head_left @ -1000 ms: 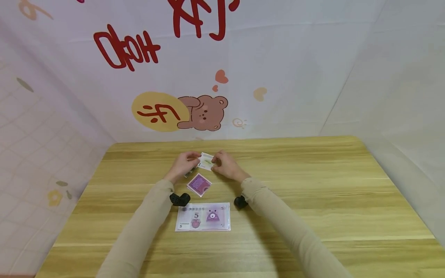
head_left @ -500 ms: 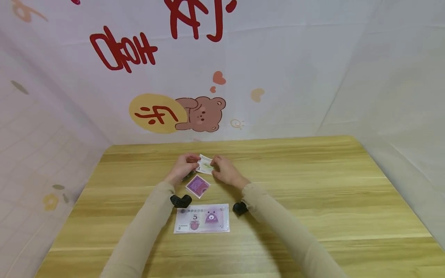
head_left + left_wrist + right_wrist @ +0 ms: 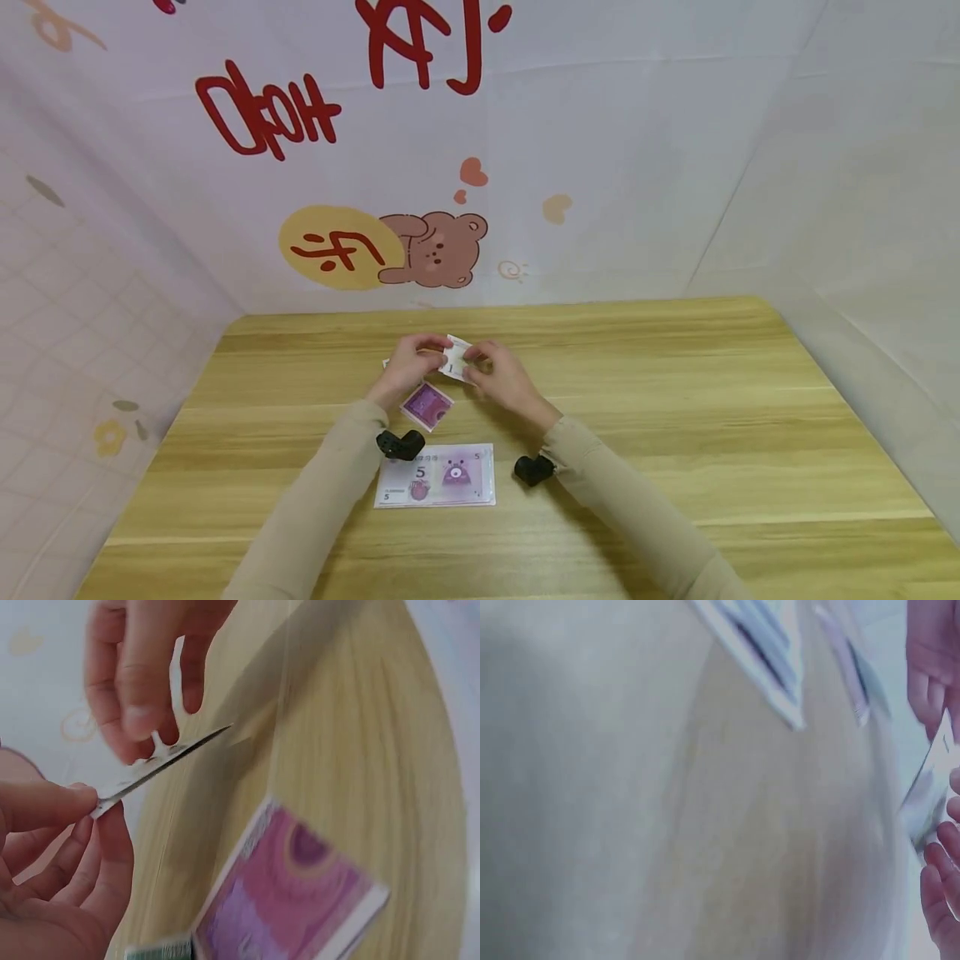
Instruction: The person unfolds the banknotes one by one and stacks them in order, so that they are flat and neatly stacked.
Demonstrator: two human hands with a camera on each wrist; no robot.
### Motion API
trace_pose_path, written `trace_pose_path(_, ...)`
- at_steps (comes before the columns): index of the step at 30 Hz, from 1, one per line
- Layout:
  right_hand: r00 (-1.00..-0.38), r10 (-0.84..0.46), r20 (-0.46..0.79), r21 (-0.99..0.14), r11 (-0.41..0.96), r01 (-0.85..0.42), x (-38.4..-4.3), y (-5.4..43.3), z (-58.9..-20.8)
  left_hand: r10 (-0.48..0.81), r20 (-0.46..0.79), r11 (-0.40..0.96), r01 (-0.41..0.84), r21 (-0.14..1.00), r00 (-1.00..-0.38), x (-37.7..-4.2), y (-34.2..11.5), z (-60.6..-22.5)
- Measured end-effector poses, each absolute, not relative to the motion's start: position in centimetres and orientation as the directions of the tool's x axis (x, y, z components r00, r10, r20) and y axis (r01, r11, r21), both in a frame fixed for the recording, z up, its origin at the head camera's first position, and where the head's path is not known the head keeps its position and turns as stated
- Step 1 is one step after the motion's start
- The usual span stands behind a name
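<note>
A small white play banknote [image 3: 454, 360] marked 1 is held between the two hands, near the far side of the table. My left hand [image 3: 408, 365] pinches its left end between thumb and fingers. At the other end, the thumb and fingers of my right hand [image 3: 504, 379] grip it. Seen nearly edge-on, the same banknote [image 3: 150, 772] looks thin in the left wrist view, with thin white slivers between the right hand's fingers [image 3: 142, 682]. Below the left hand lies a folded purple note [image 3: 427, 406], turned cornerwise.
A stack of larger purple notes [image 3: 457, 479] marked 5 lies nearer the person. Partly hidden behind the left hand, a white corner [image 3: 386, 363] pokes out; the left wrist view has a green edge [image 3: 160, 951] there. Black wrist cameras [image 3: 401, 445] hang at both sleeves. A printed cloth wall [image 3: 600, 183] rises behind.
Both hands have shifted to the right with the small banknote. A white corner has come into sight left of the left hand. The purple notes have stayed in place.
</note>
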State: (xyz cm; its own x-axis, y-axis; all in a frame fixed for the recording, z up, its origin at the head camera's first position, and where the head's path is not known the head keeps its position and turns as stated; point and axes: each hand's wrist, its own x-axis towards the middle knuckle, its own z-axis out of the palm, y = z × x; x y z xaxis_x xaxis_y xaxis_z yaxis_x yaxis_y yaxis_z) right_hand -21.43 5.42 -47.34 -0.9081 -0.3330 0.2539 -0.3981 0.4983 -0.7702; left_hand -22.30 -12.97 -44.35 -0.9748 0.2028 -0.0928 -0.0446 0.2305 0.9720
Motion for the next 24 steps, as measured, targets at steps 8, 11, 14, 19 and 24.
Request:
trace_pose_path(8, -0.936, -0.239, 0.259, -0.88, 0.342, -0.331, -20.3, 5.4, -46.4, 0.232, -0.092, 0.138, -0.061, 0.988, -0.968, -21.2, -11.2, -43.7)
trace_pose_path(11, -0.951, -0.194, 0.239, -0.907, 0.304, -0.29, -19.9, 5.5, -46.1, 0.231, -0.084, 0.08, -0.067, 0.994, -0.969, -20.9, -10.9, -43.6)
trace_pose_path(14, -0.961, -0.175, 0.214, -0.929, 0.267, -0.256, -18.7, 5.6, -44.3, 0.234, -0.083, 0.005, -0.084, 0.996, -0.969, -20.8, -10.6, -43.7)
trace_pose_path(19, -0.967, -0.17, 0.192, -0.966, 0.139, -0.216, -17.2, 6.1, -42.3, 0.232, -0.081, -0.1, -0.107, 0.989, -0.969, -20.6, -10.2, -43.5)
trace_pose_path(24, -0.977, -0.15, 0.154, -0.985, 0.059, -0.164, -17.2, 6.7, -42.5, 0.269, -0.053, -0.124, -0.09, 0.988, -0.962, -20.4, -9.7, -43.3)
